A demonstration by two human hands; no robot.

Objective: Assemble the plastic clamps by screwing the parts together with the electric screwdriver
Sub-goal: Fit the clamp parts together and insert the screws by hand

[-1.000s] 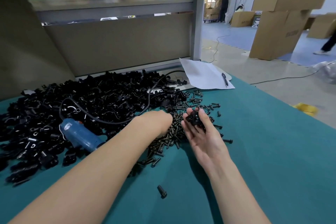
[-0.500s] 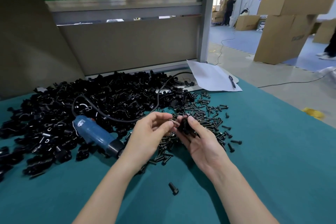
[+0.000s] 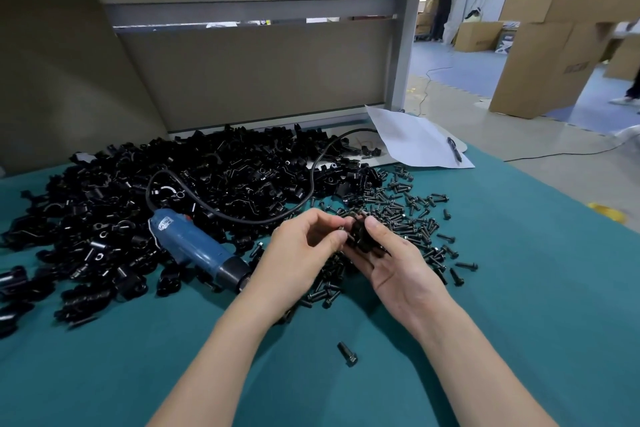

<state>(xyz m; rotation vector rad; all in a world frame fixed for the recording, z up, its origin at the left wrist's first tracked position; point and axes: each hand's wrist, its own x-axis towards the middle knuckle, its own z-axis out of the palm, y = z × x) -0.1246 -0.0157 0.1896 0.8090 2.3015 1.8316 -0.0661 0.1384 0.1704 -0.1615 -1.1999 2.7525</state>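
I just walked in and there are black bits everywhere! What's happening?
A person is putting a plastic clamp together. The right hand holds the black clamp, and the left hand pinches what looks like a small screw right beside it. The blue electric screwdriver lies untouched on the green table, next to the pile of clamp parts and the loose screws.

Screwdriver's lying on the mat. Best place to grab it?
Probably the blue barrel of the screwdriver, taken from above. It lies flat on its side with its top bare. The black nose points toward the near side, and the cable trails off the rear.
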